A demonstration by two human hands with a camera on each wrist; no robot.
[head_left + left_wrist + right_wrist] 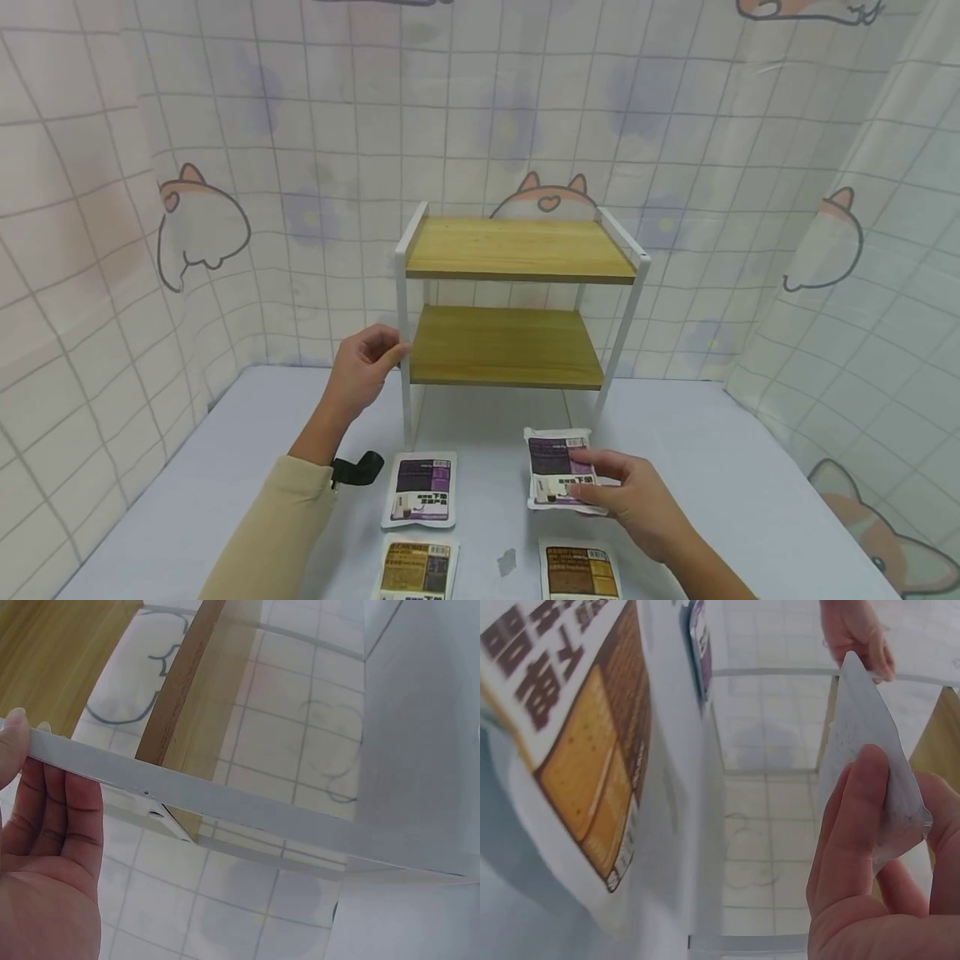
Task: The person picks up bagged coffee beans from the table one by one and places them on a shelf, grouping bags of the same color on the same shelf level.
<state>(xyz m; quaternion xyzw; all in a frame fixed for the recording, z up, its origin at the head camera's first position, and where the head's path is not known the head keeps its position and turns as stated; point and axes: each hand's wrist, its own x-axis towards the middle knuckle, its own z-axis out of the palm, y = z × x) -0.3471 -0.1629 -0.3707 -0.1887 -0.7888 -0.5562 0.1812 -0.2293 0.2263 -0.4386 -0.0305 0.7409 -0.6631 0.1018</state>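
My left hand pinches the front left white post of a two-tier shelf, thumb on one side and fingers on the other in the left wrist view. The shelf's wooden upper board and lower board both show. In front of its right side, my right hand grips a flat white packet with a purple label by its right edge. From the right wrist, the plain white back of this packet is visible between fingers and thumb.
A second purple-labelled packet lies flat on the white table near the left post. Closer in are a yellow-labelled packet and a brown-labelled packet, both cut off by the frame. A patterned curtain encloses the table's back and sides.
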